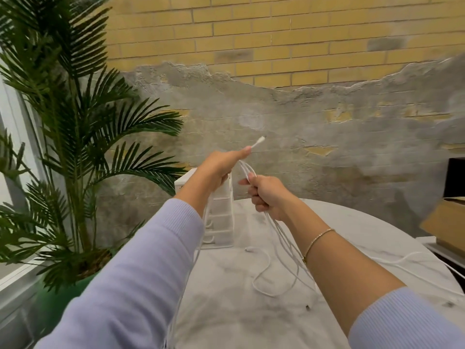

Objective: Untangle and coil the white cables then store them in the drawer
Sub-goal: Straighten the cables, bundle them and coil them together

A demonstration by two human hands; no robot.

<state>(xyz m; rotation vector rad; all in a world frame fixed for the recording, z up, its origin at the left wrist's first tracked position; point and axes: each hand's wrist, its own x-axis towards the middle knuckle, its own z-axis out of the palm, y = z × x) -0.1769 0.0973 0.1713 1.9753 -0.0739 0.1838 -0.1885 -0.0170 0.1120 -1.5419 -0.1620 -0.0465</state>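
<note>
Both my hands are raised above the table with white cables between them. My left hand grips cable strands, and one end with a white plug sticks out past its fingers. Strands hang down from that hand along my left sleeve. My right hand is closed round several strands that drop in loops onto the marble table. A small white drawer unit stands on the table behind my left wrist, partly hidden by it; I cannot tell if any drawer is pulled out.
A tall palm plant in a green pot stands left of the table. A cardboard box and a black object sit at the right. More cable trails toward the table's right edge. A brick wall is behind.
</note>
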